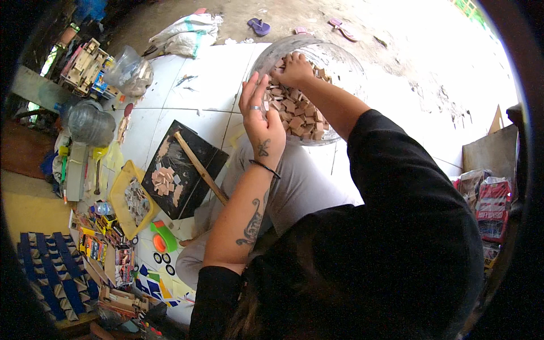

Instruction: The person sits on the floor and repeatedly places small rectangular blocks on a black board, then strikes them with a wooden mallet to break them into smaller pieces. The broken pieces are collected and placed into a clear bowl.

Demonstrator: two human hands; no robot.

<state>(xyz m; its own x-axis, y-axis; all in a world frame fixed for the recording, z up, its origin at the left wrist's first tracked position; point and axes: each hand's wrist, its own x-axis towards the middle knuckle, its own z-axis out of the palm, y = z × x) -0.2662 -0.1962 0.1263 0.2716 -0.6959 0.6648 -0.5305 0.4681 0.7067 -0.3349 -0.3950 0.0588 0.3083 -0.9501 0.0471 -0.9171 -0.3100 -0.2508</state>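
Note:
A large clear round tub (343, 58) stands in front of me, with many small flat brown wooden pieces (300, 118) in it. My right hand (296, 71) reaches over its right side into the heap. Its fingers are bent down among the pieces, and the fingertips are partly hidden. Against the near left side of the tub rests my left hand (262, 110), fingers stretched out, holding nothing; a ring and a dark wristband are on it. My legs in grey trousers (289, 170) lie just below the tub.
Left of my knee, a black board (187, 201) carries light wooden pieces and a hammer-like wooden handle (198, 166). Beside it sit a yellow tray (127, 221) of small pieces, a green-orange tape dispenser (163, 237), black wheels (164, 259) and toy trucks (113, 249). Sandals (259, 26) lie beyond the tiles.

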